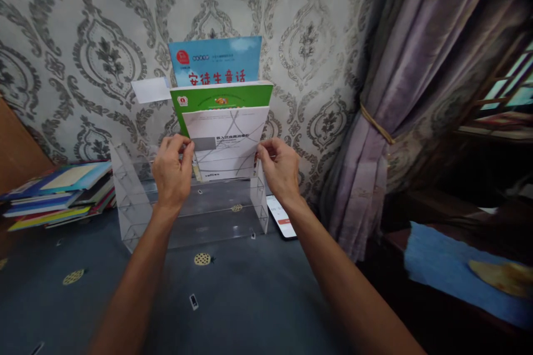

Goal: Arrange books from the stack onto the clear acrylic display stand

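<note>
- The left hand (172,169) is pinching the left edge of a white booklet (231,158) between thumb and fingers.
- The right hand (280,166) is pinching the booklet's opposite edge in the same way, so both hands are holding it between them.
- The white booklet is standing nearly upright, its printed cover facing the camera, at a clear tiered stand (130,194); whether its lower edge is resting on a tier, I cannot tell.
- Behind it, a green book (225,94) is showing its upper part, and behind that a blue book (216,60) with red characters is rising higher.
- A white slip (150,90) is sticking out at the left of these books; what it is attached to is hard to tell.
- The stand's lower front tiers are letting the dark counter (233,316) show through.
- A phone (285,222) with a lit screen is lying just beside the stand's right end, below the right hand.
- A stack of books (62,191) is lying flat to the left of the stand.
- Patterned wallpaper (308,39) is covering the wall behind, and a tied-back curtain (366,150) is hanging to the right.
</note>
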Motion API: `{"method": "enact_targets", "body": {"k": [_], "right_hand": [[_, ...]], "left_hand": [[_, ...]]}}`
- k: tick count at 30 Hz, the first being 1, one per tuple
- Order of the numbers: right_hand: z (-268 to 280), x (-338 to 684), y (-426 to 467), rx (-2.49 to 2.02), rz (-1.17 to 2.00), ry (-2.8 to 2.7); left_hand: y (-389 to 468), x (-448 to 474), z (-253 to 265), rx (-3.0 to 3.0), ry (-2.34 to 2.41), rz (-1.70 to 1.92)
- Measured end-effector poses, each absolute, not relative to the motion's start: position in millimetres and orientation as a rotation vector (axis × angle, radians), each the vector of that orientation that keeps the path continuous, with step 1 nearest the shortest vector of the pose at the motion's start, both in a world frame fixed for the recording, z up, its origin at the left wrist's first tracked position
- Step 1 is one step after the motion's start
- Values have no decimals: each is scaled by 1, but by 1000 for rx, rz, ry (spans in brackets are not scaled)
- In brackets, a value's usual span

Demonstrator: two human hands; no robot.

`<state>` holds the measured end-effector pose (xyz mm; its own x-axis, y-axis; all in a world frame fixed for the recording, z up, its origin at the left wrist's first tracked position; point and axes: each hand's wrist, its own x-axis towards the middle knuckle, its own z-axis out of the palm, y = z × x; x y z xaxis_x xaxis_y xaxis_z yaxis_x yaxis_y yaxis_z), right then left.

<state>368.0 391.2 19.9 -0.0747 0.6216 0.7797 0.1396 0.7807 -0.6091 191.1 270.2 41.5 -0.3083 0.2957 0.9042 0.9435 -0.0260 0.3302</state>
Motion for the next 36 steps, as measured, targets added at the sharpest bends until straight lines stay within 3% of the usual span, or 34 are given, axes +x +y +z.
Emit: {"method": "enact_targets", "body": {"k": [36], "right_hand": [[20, 370, 394, -580, 458, -1590]], "left_hand": [[278, 196, 27, -1122, -1778, -1304]]}}
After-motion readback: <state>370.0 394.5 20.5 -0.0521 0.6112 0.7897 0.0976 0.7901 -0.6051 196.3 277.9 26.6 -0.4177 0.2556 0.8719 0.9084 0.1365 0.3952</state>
